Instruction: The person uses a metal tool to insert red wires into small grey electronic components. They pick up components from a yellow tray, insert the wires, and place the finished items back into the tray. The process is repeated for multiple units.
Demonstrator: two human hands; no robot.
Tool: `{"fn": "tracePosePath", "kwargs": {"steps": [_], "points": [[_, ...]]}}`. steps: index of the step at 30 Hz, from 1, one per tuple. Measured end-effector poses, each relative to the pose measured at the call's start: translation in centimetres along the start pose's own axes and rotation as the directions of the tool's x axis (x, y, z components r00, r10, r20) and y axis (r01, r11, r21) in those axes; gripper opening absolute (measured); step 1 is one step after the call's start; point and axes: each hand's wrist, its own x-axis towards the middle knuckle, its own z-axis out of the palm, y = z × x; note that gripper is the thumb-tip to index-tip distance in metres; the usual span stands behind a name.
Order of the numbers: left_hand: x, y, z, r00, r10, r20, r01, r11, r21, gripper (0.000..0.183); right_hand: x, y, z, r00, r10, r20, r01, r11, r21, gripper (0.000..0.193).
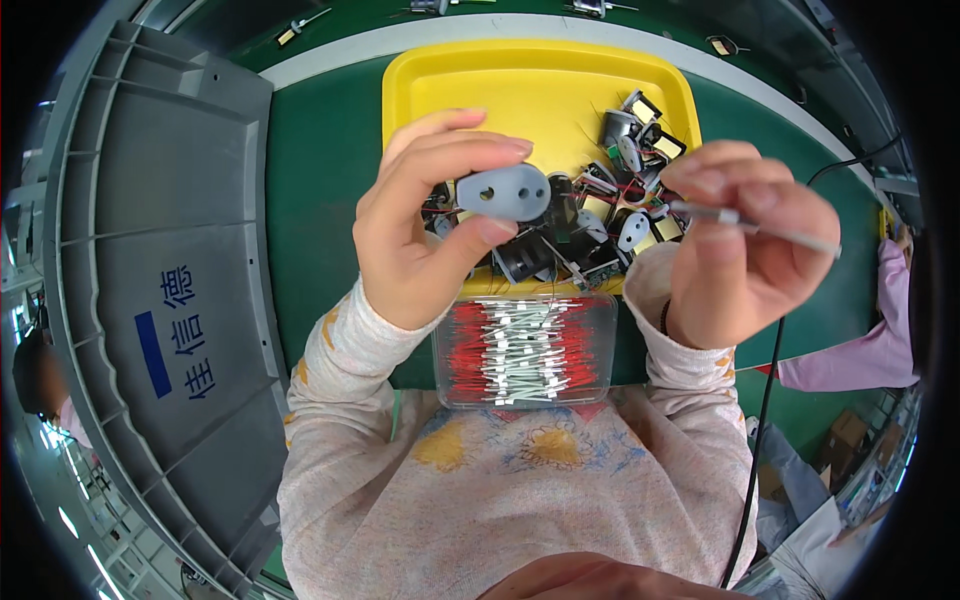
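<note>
My left hand point(415, 215) pinches a grey oval plastic cap point(512, 193) between thumb and fingers, its face with several round holes turned up. It is held over the near part of a yellow tray point(480, 75). Off to the right, my right hand point(750, 235) is closed on a thin grey-white stick-like piece point(785, 234), whose exact kind I cannot make out. Beneath the hands, small device assemblies point(625, 190) with black housings, wires and similar grey caps lie heaped in the tray. Close to my body stands a clear plastic box point(608, 350) of red and white wire leads point(525, 350).
A big grey plastic crate point(180, 240) stands along the left side. The green table point(315, 200) carries the tray. More assemblies point(300, 27) lie beyond a white ledge at the back. A black cable point(772, 400) runs down the right, near another person's pink sleeve point(860, 345).
</note>
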Motion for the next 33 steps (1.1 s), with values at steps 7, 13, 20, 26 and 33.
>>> {"fn": "tracePosePath", "kwargs": {"steps": [7, 13, 20, 26, 33], "points": [[-0.2, 0.6, -0.1, 0.995, 0.093, -0.03, -0.09, 0.992, 0.091, 0.034, 0.7, -1.5, -0.3, 0.952, -0.116, 0.284, 0.183, 0.958, -0.221, 0.024], [-0.1, 0.4, -0.4, 0.988, 0.155, 0.027, -0.157, 0.98, 0.123, 0.034, 0.7, -1.4, -0.1, 0.983, 0.033, 0.182, -0.014, 0.995, -0.102, 0.025], [-0.9, 1.1, 0.2, 0.979, -0.162, 0.127, 0.206, 0.762, -0.614, 0.032, -0.4, 0.4, 1.4, 0.576, 0.649, 0.497, -0.727, 0.129, 0.674, 0.025], [-1.1, 0.7, 0.0, 0.959, -0.225, 0.172, 0.263, 0.933, -0.247, 0.034, -1.8, 1.4, 2.7, 0.619, 0.481, 0.621, -0.653, -0.124, 0.747, 0.021], [-1.6, 0.6, 1.1, 0.948, -0.3, 0.105, 0.303, 0.752, -0.586, 0.034, -3.3, 3.1, 3.6, 0.709, 0.408, 0.576, -0.489, -0.305, 0.818, 0.016]]}}
